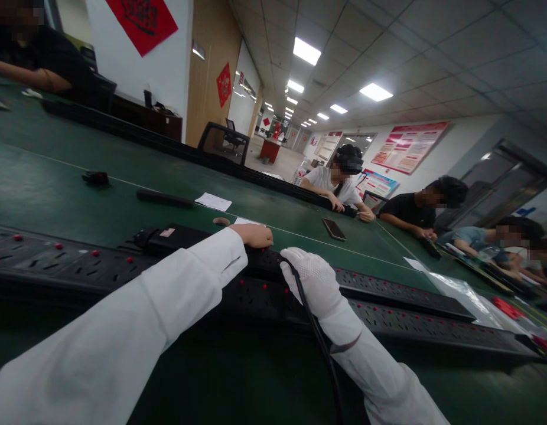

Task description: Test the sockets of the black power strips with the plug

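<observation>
My left hand point(256, 235) is bare, in a white sleeve, and rests with curled fingers on top of a long black power strip point(401, 290) near its middle. My right hand point(312, 277) wears a white dotted glove and is closed around a black cable point(320, 342) that runs from the strip back toward me. A second black power strip point(69, 257) with red switch buttons lies alongside, stretching to the left.
The green table point(56, 189) carries a phone point(334, 229), a paper slip point(214, 201), a tape roll point(221, 221), a black bar point(163, 198) and clear plastic bags point(464, 292). Several people sit along the far and right sides.
</observation>
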Motion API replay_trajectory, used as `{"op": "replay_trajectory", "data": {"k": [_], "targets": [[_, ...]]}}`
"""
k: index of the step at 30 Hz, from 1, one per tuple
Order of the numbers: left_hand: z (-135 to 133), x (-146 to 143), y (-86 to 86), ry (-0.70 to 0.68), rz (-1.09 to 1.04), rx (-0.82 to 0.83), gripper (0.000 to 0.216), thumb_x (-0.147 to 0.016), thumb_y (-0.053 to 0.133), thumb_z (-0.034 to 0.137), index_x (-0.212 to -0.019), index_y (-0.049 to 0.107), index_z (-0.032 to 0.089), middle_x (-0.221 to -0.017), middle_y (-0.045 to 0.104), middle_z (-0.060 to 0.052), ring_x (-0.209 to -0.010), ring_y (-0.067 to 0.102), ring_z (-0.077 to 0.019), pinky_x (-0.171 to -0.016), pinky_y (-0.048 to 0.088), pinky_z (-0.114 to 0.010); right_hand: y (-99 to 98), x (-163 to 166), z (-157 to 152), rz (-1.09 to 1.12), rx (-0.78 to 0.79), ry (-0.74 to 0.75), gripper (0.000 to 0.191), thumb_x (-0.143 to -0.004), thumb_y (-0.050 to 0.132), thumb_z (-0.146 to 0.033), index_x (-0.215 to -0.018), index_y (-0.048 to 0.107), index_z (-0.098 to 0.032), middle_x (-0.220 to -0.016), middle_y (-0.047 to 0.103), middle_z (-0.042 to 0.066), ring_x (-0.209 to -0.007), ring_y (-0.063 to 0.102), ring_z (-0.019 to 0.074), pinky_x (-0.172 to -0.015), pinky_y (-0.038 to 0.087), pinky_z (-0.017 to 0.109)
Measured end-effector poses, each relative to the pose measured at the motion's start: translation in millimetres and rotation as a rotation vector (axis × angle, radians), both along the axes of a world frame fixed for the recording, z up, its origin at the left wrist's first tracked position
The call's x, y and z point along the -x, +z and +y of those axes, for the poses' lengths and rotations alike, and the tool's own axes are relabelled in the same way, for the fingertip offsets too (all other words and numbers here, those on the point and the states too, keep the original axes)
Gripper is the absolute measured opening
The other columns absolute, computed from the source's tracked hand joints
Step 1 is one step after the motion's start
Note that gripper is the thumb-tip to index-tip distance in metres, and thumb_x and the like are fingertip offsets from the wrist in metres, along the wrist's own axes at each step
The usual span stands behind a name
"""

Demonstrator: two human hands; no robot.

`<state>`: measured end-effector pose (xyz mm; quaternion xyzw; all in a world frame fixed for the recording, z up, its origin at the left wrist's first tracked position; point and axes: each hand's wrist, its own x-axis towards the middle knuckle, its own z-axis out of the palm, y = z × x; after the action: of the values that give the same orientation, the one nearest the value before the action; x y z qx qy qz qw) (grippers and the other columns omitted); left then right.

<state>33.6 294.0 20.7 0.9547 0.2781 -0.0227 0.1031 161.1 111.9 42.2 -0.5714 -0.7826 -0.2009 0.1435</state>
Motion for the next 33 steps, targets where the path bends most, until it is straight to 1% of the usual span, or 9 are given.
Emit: {"op": "replay_trajectory", "data": {"k": [6,13,20,33], "targets": [[1.7,0.0,-2.5,-0.036,0.011,-0.007,0.033,-0.077,0.037,0.037,-0.089,0.064,0.022,-0.09,0.065,-0.005,-0.073,0.056,-0.0169,-0.066,0.04,-0.027,-1.7,-0.9,0.3,0.015,-0.012,0.002,0.03,-0.086,0.04,-0.03,-0.113,0.052,-0.023,-0.11,0.058,0.004,-0.094,0.054,0.0176,-0.085,0.04,0.029],[2.4,-0.8,-3.8,-0.043,0.0,-0.022,0.034,-0.076,0.038,0.037,-0.093,0.064,0.023,-0.093,0.065,-0.005,-0.076,0.057,-0.0188,-0.068,0.041,-0.029,-5.6,-3.3,1.8,0.036,-0.043,-0.018,0.037,-0.085,0.042,-0.032,-0.12,0.047,-0.021,-0.111,0.057,0.006,-0.096,0.054,0.019,-0.085,0.041,0.031],[0.0,-0.2,-1.3,-0.033,0.009,-0.019,0.035,-0.077,0.037,0.038,-0.093,0.064,0.022,-0.092,0.065,-0.005,-0.074,0.057,-0.0187,-0.065,0.041,-0.029,-8.6,-6.1,3.7,0.041,-0.042,-0.033,0.037,-0.085,0.041,-0.03,-0.12,0.046,-0.021,-0.113,0.056,0.006,-0.097,0.054,0.0182,-0.086,0.041,0.03],[-0.2,0.0,-0.9,-0.02,0.007,0.003,0.034,-0.077,0.039,0.039,-0.093,0.064,0.023,-0.094,0.065,-0.005,-0.077,0.057,-0.0186,-0.07,0.041,-0.03,-8.4,-5.9,4.0,0.063,-0.042,-0.026,0.037,-0.083,0.044,-0.029,-0.119,0.046,-0.021,-0.111,0.057,0.006,-0.097,0.054,0.0182,-0.087,0.041,0.031]]}}
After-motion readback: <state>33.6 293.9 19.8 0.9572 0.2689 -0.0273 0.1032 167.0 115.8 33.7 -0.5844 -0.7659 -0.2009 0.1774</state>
